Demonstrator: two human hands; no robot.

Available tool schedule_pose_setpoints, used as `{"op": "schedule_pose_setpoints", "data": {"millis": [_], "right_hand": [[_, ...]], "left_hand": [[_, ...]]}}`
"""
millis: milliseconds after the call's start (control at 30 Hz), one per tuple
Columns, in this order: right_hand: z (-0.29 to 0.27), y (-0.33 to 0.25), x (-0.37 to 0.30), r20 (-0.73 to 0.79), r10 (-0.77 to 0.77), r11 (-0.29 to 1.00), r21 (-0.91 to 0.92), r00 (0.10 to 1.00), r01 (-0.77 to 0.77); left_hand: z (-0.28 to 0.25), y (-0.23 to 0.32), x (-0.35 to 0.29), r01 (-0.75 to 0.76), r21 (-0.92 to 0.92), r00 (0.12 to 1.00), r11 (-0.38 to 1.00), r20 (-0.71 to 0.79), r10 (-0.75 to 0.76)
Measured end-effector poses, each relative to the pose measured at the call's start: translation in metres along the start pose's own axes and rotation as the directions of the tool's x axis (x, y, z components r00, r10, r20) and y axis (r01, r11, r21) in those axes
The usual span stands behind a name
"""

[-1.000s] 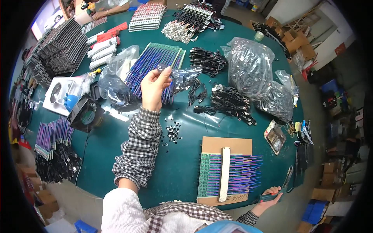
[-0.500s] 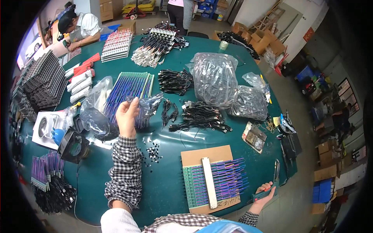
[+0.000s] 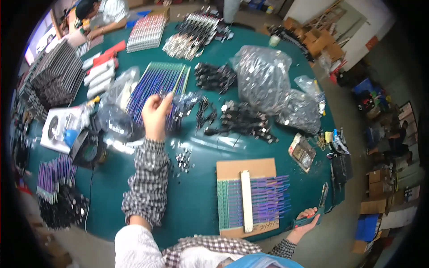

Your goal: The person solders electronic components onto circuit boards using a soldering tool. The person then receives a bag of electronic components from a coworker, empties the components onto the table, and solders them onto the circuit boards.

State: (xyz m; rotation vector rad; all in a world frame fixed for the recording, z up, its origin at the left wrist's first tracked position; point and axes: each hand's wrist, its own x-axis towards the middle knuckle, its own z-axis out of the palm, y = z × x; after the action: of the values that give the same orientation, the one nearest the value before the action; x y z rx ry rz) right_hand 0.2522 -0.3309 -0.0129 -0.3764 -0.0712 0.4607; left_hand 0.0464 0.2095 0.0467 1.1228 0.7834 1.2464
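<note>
My left hand (image 3: 156,115) is raised over the table, its thumb and fingers pinched on a small clear plastic bag (image 3: 185,103). Dark bits show through the plastic, though I cannot make out what they are. Behind this hand lies a stack of green circuit strips with blue-purple wires (image 3: 154,82). Loose black and white bits (image 3: 183,160) are scattered nearer me. At the lower right, my right hand (image 3: 308,219) is closed around a green pistol-shaped tool (image 3: 322,203) with a long nose pointing away. Left of it, a pale bar (image 3: 246,201) lies across wired green strips (image 3: 270,196) on cardboard (image 3: 246,167).
Black cable bundles (image 3: 246,120) and bulging clear bags (image 3: 261,78) occupy the table's middle and right. A black fan (image 3: 88,149) and stacked grey strips (image 3: 56,80) stand left. Across the table another person (image 3: 107,15) is bent over work. Cartons (image 3: 319,38) sit on the floor beyond.
The whole view has shifted, so the table sits higher and slightly to the right. Both hands keep their holds, with little movement relative to the table.
</note>
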Motion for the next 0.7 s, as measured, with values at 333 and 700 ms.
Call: {"op": "schedule_pose_setpoints", "data": {"millis": [333, 700], "right_hand": [[0.0, 0.003, 0.003, 0.07, 0.015, 0.999, 0.045, 0.997, -0.018], [0.001, 0.005, 0.004, 0.079, 0.027, 0.997, 0.07, 0.996, -0.033]], "left_hand": [[-0.004, 0.001, 0.001, 0.015, 0.032, 1.0, 0.999, -0.01, -0.014], [0.004, 0.005, 0.005, 0.06, -0.044, 0.96, 0.997, 0.276, -0.045]]}}
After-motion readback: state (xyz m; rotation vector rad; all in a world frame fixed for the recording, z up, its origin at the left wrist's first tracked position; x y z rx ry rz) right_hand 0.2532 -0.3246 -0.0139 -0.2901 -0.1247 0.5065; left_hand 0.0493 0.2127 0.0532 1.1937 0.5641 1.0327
